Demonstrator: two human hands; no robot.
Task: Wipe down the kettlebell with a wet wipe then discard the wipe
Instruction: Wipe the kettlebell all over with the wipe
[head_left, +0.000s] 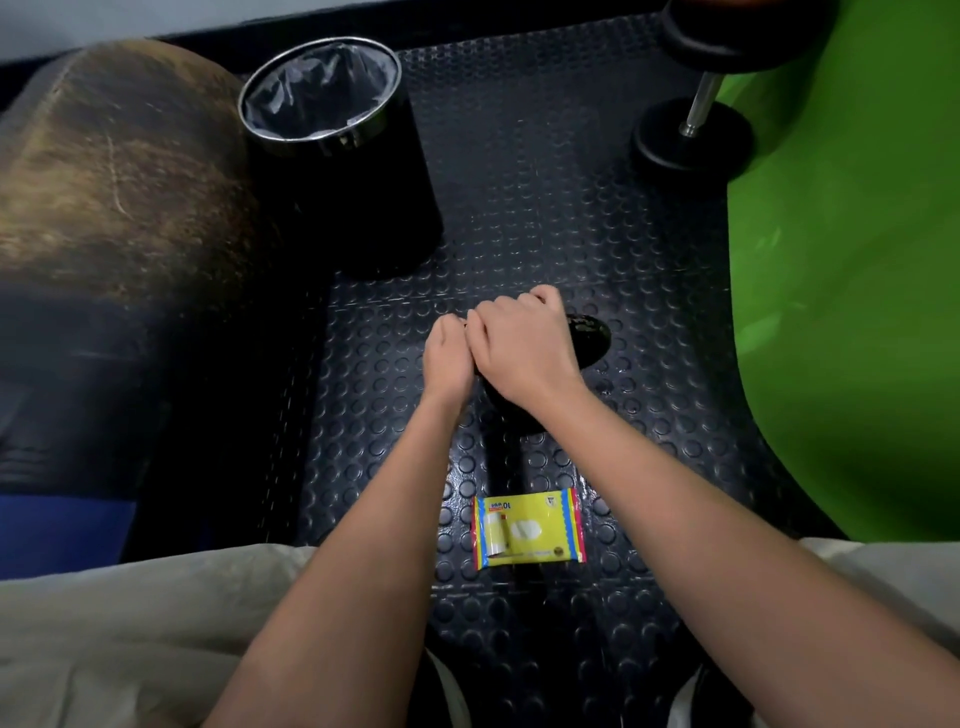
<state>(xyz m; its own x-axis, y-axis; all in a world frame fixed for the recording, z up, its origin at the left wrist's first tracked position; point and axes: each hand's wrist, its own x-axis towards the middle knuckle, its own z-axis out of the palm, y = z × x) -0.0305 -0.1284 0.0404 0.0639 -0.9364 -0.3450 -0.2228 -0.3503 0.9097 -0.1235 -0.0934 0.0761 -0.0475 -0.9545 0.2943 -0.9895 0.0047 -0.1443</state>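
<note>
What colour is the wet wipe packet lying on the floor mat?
Mostly yellow, with red and blue edge strips: the flat plastic wet wipe packet shows clearly in the head view.

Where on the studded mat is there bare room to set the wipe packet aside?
Bare studded black mat lies between the black lined bin and the black dumbbell. It is crowded in the middle, where both hands cover the black kettlebell, with the yellow wipe packet nearer.

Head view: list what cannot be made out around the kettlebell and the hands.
- Kettlebell: mostly hidden under both hands; handle unseen.
- Wet wipe: none visible; the left hand and right hand would cover it.
- Bin: contents too dark to tell.
- Wipe packet: print too small.
- Dumbbell: top cut off.
</note>
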